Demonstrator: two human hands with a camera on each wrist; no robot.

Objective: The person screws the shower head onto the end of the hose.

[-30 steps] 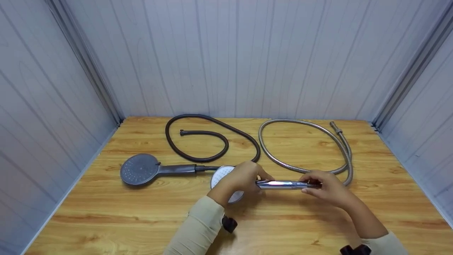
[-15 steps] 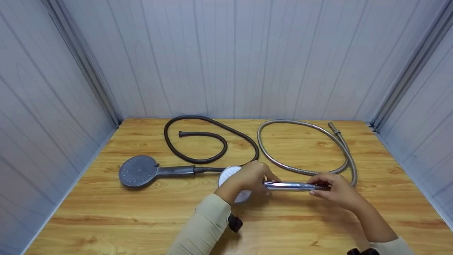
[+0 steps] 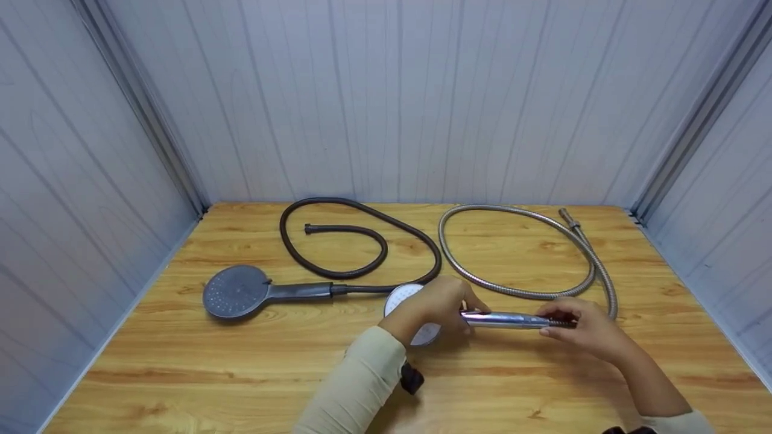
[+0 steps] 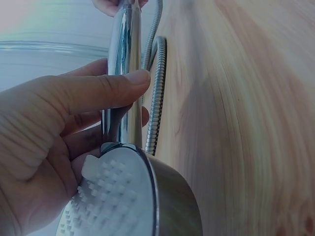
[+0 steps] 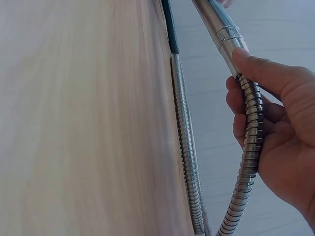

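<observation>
My left hand (image 3: 443,304) grips the handle of a chrome shower head (image 4: 118,196) close to its white nozzle face, thumb across the handle. The nozzle face shows partly behind the wrist in the head view. At the handle's other end, my right hand (image 3: 582,328) pinches the metal collar where the silver shower hose (image 5: 250,123) meets it. Thumb and fingers lie on either side of that collar in the right wrist view. From there the hose bends away and loops on the table toward the back right. Whether the joint is threaded tight cannot be seen.
A dark grey shower head (image 3: 236,292) lies on the left of the wooden table (image 3: 241,374), joined to a black hose (image 3: 362,205) coiled behind it. The silver hose's free end (image 3: 567,217) lies at the back right. Pale panel walls (image 3: 386,102) enclose the back and sides.
Both hands have shifted a little to the right with the chrome shower head between them. The hose near my right hand has been pushed right as well. The grey shower head stays put.
</observation>
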